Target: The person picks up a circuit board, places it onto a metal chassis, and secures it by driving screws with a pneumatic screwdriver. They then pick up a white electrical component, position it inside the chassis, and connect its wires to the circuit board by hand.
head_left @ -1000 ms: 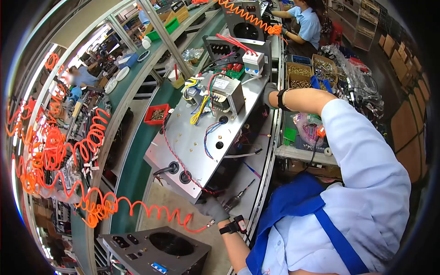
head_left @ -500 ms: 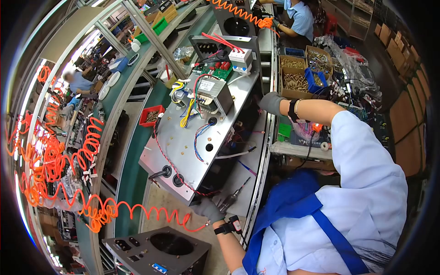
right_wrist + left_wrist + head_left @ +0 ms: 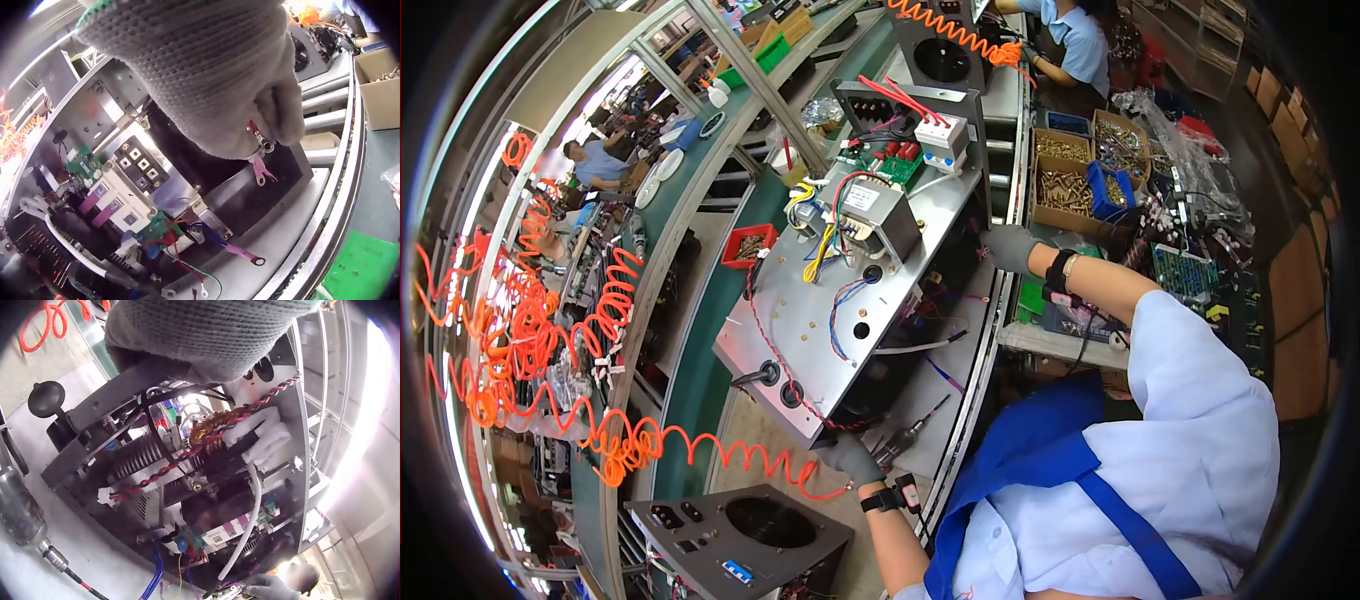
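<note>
A metal chassis [image 3: 800,310] stands tilted on the line, its upper panel carrying a transformer [image 3: 880,215], a white breaker [image 3: 941,138] and loose wires. My gloved left hand [image 3: 852,460] grips the panel's near lower corner; the glove [image 3: 206,337] hides its fingertips in the left wrist view. Beyond the chassis's right side is my gloved right hand [image 3: 1008,247]. Its curled fingers pinch wire leads [image 3: 259,147] with ring terminals sticking out below. Inside the open side, a white power module [image 3: 115,203], a green circuit board [image 3: 159,228] and a copper coil [image 3: 215,431] show.
A power screwdriver [image 3: 900,440] lies by my left hand. A second dark chassis [image 3: 740,540] stands at the near left, below a coiled orange hose [image 3: 730,458]. Boxes of screws [image 3: 1065,190] sit on the right bench. Another person [image 3: 1075,45] works farther along.
My right hand has drawn back from the chassis's right edge, toward me and outward. The left hand keeps its grip at the corner. The head view has shifted slightly.
</note>
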Motion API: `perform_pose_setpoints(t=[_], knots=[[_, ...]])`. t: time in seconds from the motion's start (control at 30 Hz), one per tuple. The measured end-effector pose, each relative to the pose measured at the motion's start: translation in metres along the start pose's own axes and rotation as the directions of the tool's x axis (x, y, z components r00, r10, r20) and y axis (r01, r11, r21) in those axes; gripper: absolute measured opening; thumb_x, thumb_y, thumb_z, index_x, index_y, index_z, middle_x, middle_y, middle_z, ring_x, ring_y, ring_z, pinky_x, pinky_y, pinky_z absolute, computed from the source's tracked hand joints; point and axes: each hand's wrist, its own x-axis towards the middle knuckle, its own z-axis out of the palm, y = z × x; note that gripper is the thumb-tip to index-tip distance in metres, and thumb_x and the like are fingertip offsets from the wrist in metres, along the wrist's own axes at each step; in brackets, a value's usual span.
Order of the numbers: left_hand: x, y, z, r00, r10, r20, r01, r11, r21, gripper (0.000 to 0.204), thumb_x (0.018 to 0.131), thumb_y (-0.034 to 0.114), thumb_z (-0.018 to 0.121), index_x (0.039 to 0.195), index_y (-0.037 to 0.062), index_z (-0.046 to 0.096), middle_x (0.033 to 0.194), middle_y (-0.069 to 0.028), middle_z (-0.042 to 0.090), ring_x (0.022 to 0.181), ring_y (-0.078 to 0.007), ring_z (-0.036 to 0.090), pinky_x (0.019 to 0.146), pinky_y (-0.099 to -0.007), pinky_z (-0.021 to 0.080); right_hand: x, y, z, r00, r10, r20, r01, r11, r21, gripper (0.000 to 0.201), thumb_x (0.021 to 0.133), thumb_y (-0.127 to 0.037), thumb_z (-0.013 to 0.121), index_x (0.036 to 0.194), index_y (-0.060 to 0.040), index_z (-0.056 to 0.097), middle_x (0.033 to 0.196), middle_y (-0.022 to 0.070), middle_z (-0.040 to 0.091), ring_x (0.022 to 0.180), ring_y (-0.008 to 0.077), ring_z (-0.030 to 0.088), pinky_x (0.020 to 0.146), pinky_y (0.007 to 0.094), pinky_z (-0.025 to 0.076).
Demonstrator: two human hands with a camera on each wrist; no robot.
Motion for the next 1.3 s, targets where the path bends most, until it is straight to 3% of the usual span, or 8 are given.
perform_pose_setpoints(t=[0.33, 0.43, 0.5, 0.7, 0.87, 0.97, 1.13, 1.3], knots=[[0.000, 0.002, 0.001, 0.998, 0.033, -0.061, -0.036, 0.998, -0.042, 0.018, 0.082, 0.000, 0.056, 0.099, -0.0054, 0.057, 0.091, -0.0146, 0.064, 0.081, -0.0222, 0.059, 0.073, -0.0348, 0.047, 0.009, 0.010, 0.014, 0.999, -0.042, -0.009, 0.042, 0.997, 0.071, 0.029, 0.082, -0.024, 0.053, 0.101, -0.0050, 0.064, 0.093, 0.0190, 0.067, 0.090, 0.0361, 0.065, 0.080, 0.0443, 0.051], [0.016, -0.029, -0.003, 0.982, -0.186, -0.032, 0.187, 0.981, 0.052, 0.020, 0.082, -0.001, 0.057, 0.101, -0.0051, 0.057, 0.093, -0.0147, 0.064, 0.082, -0.0226, 0.058, 0.073, -0.0347, 0.046, 0.013, 0.021, 0.020, 0.996, -0.073, -0.043, 0.077, 0.993, 0.087, 0.028, 0.082, -0.024, 0.053, 0.098, -0.0050, 0.064, 0.092, 0.0195, 0.067, 0.088, 0.0358, 0.065, 0.077, 0.0454, 0.051], [0.004, -0.015, -0.006, 0.999, 0.037, 0.007, -0.037, 0.999, 0.020, 0.028, 0.081, 0.001, 0.059, 0.108, -0.0060, 0.056, 0.095, -0.0133, 0.062, 0.081, -0.0209, 0.054, 0.075, -0.0332, 0.046, 0.009, 0.019, 0.026, 0.989, -0.133, -0.065, 0.140, 0.983, 0.118, 0.029, 0.082, -0.026, 0.055, 0.099, -0.0050, 0.064, 0.093, 0.0183, 0.067, 0.089, 0.0360, 0.065, 0.078, 0.0456, 0.051], [-0.051, 0.068, -0.012, 0.998, 0.055, 0.042, -0.058, 0.997, 0.058, 0.043, 0.081, 0.003, 0.058, 0.122, -0.0051, 0.050, 0.105, -0.0116, 0.061, 0.091, -0.0200, 0.057, 0.084, -0.0312, 0.046, -0.028, 0.003, -0.017, 0.960, -0.276, -0.038, 0.278, 0.943, 0.184, 0.034, 0.083, -0.029, 0.057, 0.106, -0.0058, 0.064, 0.098, 0.0166, 0.067, 0.093, 0.0343, 0.064, 0.083, 0.0425, 0.050], [-0.084, 0.083, -0.016, 0.936, 0.282, -0.209, -0.287, 0.958, 0.005, 0.038, 0.089, 0.004, 0.053, 0.126, -0.0037, 0.049, 0.106, -0.0122, 0.059, 0.082, -0.0183, 0.058, 0.072, -0.0288, 0.049, -0.053, -0.052, -0.064, 0.865, -0.498, -0.064, 0.461, 0.738, 0.493, 0.031, 0.085, -0.028, 0.059, 0.106, -0.0056, 0.062, 0.092, 0.0158, 0.067, 0.086, 0.0296, 0.066, 0.077, 0.0366, 0.051], [-0.098, 0.119, -0.022, 0.982, 0.167, -0.089, -0.176, 0.978, -0.110, 0.037, 0.090, 0.007, 0.053, 0.125, -0.0035, 0.048, 0.112, -0.0136, 0.059, 0.096, -0.0197, 0.060, 0.082, -0.0305, 0.050, -0.062, -0.097, -0.098, 0.753, -0.640, -0.152, 0.590, 0.555, 0.586, 0.027, 0.085, -0.026, 0.061, 0.105, -0.0073, 0.062, 0.083, 0.0128, 0.066, 0.075, 0.0259, 0.065, 0.068, 0.0335, 0.051], [-0.095, 0.168, -0.014, 0.941, -0.133, 0.310, 0.222, 0.936, -0.273, 0.027, 0.095, 0.019, 0.053, 0.115, 0.0007, 0.056, 0.085, -0.0058, 0.063, 0.058, -0.0074, 0.053, 0.053, -0.0198, 0.041, -0.059, -0.170, -0.124, 0.605, -0.780, -0.162, 0.722, 0.452, 0.524, 0.034, 0.085, -0.030, 0.060, 0.110, -0.0075, 0.061, 0.083, 0.0139, 0.065, 0.076, 0.0259, 0.065, 0.068, 0.0360, 0.050], [-0.108, 0.217, -0.038, 0.920, 0.042, 0.390, 0.099, 0.938, -0.333, 0.025, 0.096, 0.018, 0.051, 0.109, -0.0008, 0.059, 0.071, -0.0009, 0.057, 0.055, -0.0053, 0.051, 0.045, -0.0169, 0.035, -0.036, -0.218, -0.136, 0.503, -0.854, -0.132, 0.839, 0.445, 0.315, 0.045, 0.084, -0.033, 0.061, 0.120, -0.0069, 0.057, 0.098, 0.0156, 0.064, 0.089, 0.0294, 0.063, 0.079, 0.0404, 0.049]])
